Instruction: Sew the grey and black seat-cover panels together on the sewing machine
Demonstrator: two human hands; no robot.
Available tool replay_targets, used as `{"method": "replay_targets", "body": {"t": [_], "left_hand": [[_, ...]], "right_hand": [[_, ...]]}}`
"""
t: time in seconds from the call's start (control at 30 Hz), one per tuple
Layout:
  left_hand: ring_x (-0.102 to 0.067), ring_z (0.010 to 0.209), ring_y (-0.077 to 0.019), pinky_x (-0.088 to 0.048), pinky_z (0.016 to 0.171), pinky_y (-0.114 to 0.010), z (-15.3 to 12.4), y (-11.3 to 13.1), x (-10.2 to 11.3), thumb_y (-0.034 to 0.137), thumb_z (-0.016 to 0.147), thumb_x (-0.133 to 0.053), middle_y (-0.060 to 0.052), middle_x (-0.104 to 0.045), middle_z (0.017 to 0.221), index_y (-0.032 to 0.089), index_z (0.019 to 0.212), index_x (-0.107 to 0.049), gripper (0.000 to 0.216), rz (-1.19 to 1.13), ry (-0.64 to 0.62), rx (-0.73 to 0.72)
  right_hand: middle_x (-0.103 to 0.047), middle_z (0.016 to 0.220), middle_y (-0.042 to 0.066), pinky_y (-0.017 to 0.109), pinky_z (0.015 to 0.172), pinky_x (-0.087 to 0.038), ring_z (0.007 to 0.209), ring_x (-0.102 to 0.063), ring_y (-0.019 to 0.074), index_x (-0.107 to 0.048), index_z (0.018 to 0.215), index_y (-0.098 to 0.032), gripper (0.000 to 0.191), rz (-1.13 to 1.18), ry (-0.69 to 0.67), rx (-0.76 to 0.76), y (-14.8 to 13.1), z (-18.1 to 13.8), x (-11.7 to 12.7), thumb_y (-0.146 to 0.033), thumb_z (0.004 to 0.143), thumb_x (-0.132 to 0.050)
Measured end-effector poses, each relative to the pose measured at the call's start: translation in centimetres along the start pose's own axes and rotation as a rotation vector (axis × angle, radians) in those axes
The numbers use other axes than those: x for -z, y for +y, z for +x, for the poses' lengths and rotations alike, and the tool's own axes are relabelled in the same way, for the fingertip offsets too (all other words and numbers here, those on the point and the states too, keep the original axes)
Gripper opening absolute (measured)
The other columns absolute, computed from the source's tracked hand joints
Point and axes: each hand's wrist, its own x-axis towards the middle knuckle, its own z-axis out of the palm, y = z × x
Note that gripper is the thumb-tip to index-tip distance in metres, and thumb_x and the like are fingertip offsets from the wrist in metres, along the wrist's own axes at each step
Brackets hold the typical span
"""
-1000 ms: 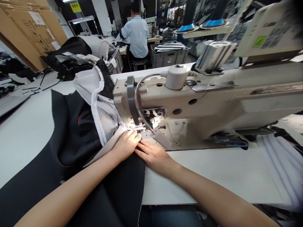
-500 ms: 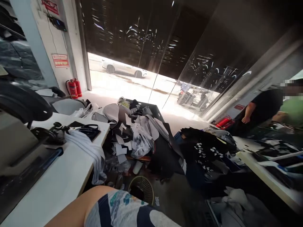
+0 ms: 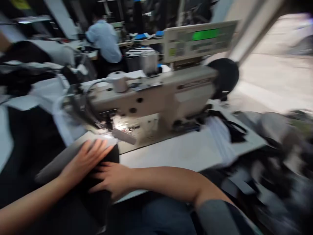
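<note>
My left hand point(image 3: 85, 160) lies flat on a grey piece of fabric point(image 3: 61, 160), fingers stretched toward the sewing machine. Just below it, my right hand point(image 3: 113, 179) rests with spread fingers on black fabric point(image 3: 97, 204) that hangs toward my lap. Whether the grey and black are one piece I cannot tell. The upper edge of the grey fabric is near the needle area of the sewing machine point(image 3: 151, 98), where a lamp glows. A flat grey strip point(image 3: 124, 136) sticks out beside the needle area. Motion blurs the picture somewhat.
A control panel point(image 3: 201, 40) with a green display stands above the machine, near white thread cones point(image 3: 118, 81). Striped white material point(image 3: 220, 138) hangs over the right part of the white table point(image 3: 176, 151). Scraps point(image 3: 264, 182) are heaped at right. A person point(image 3: 104, 40) sits farther back.
The view has swung left from the shutter doorway and scrap heap to the sewing machine. Both my hands are now in view on the fabric; earlier only a bare forearm and sleeve showed.
</note>
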Motion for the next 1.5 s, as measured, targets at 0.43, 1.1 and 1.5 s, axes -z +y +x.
{"method": "replay_targets", "body": {"t": [0.43,1.1,1.5], "left_hand": [[-0.055,0.048,-0.0187,-0.036,0.04,-0.024,1.8,3.2,1.6,0.009,0.077,-0.051,-0.007,-0.061,0.076,0.026,0.144,-0.029,0.072,0.312,-0.641,0.349],[-0.063,0.064,-0.0251,-0.039,0.05,-0.028,3.3,1.7,1.1,0.012,0.074,-0.045,-0.007,-0.067,0.071,0.013,0.137,-0.033,0.064,-0.05,-0.746,0.419],[-0.065,0.075,-0.0271,-0.043,0.057,-0.029,3.2,1.6,1.5,0.02,0.078,-0.037,-0.01,-0.069,0.085,0.015,0.148,-0.008,0.075,-0.256,-0.807,0.436]], "right_hand": [[-0.053,0.129,0.01,0.041,0.11,-0.021,0.118,-0.044,0.0273,-0.051,0.129,-0.014,0.052,0.195,0.149,0.012,-1.6,0.6,-3.0,-0.031,0.08,-0.059],[-0.063,0.107,0.016,0.05,0.105,-0.025,0.111,-0.049,0.0322,-0.054,0.121,-0.008,0.075,0.208,0.227,-0.15,-1.8,1.4,-3.8,-0.07,0.079,-0.051],[-0.057,0.116,0.022,0.055,0.101,-0.029,0.108,-0.052,0.0352,-0.023,0.144,-0.003,0.06,0.041,0.317,-0.224,-3.0,0.5,-3.9,-0.021,0.09,-0.043]]}}
